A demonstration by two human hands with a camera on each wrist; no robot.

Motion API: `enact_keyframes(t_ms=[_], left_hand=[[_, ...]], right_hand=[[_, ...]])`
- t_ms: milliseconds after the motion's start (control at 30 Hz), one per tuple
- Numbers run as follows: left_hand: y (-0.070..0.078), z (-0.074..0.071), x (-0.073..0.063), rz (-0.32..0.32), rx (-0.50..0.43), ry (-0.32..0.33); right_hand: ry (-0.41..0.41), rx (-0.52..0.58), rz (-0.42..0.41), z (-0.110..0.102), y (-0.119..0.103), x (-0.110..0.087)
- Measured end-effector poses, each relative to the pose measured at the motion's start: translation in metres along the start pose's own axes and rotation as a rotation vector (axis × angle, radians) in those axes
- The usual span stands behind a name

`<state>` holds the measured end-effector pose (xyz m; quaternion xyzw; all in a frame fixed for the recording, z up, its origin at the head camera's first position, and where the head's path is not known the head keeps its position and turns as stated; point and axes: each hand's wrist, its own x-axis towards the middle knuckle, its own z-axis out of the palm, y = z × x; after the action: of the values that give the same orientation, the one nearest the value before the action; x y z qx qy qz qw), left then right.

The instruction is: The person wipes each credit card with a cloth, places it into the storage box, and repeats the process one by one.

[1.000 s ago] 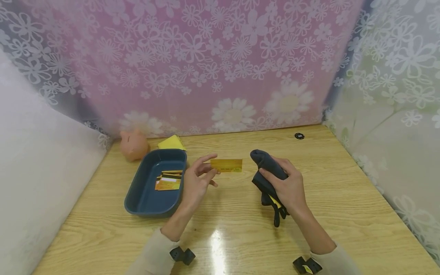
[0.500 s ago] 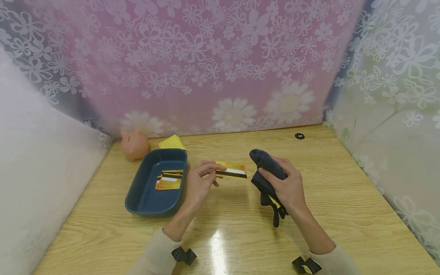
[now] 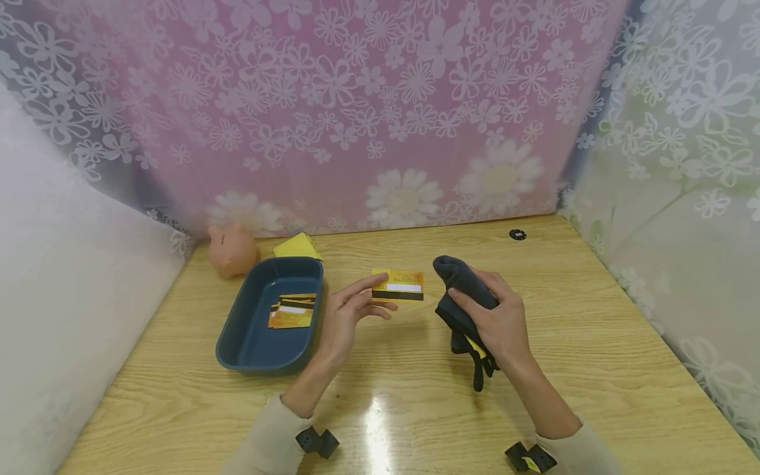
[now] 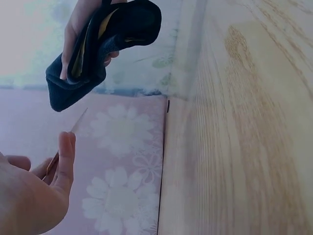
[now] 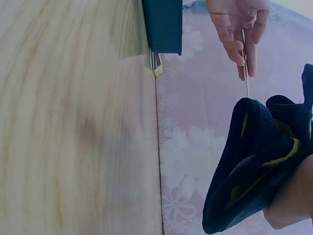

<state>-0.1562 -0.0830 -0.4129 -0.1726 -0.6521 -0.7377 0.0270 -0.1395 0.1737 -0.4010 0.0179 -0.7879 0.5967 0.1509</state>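
My left hand [image 3: 347, 316] pinches a yellow-orange bank card [image 3: 412, 282] by its left end, fingers extended. The card's magnetic stripe and white signature strip face the head camera. In the left wrist view the card [image 4: 78, 121] shows nearly edge-on. My right hand [image 3: 501, 320] grips a dark navy fabric pouch [image 3: 460, 280], with black cords and a bit of yellow showing below it. Folds and a yellowish inside show at the pouch's [image 5: 254, 161] opening in the right wrist view. The card's free end points toward the pouch, a short gap apart in the head view.
A blue basin [image 3: 261, 356] stands left of my left hand, with several similar cards [image 3: 291, 316] inside. Behind it are a pink piggy bank [image 3: 231, 251] and a yellow folded item [image 3: 298, 247]. A black poker chip [image 3: 518, 235] lies at the back right of the wooden table [image 3: 594, 343].
The card in my left hand has turned over from its number side to its stripe side, and my left fingers have straightened. My right hand and the pouch stay nearly still.
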Motion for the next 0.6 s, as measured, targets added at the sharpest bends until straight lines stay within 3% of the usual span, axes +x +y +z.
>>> enact_keyframes(t_ms=[200, 600], left_hand=[[-0.001, 0.001, 0.0, -0.007, 0.095, 0.013], [0.001, 0.005, 0.001, -0.075, 0.021, -0.005]], right_hand=[[0.001, 0.013, -0.024, 0.002, -0.001, -0.001], [-0.093, 0.085, -0.089, 0.024, -0.008, -0.009]])
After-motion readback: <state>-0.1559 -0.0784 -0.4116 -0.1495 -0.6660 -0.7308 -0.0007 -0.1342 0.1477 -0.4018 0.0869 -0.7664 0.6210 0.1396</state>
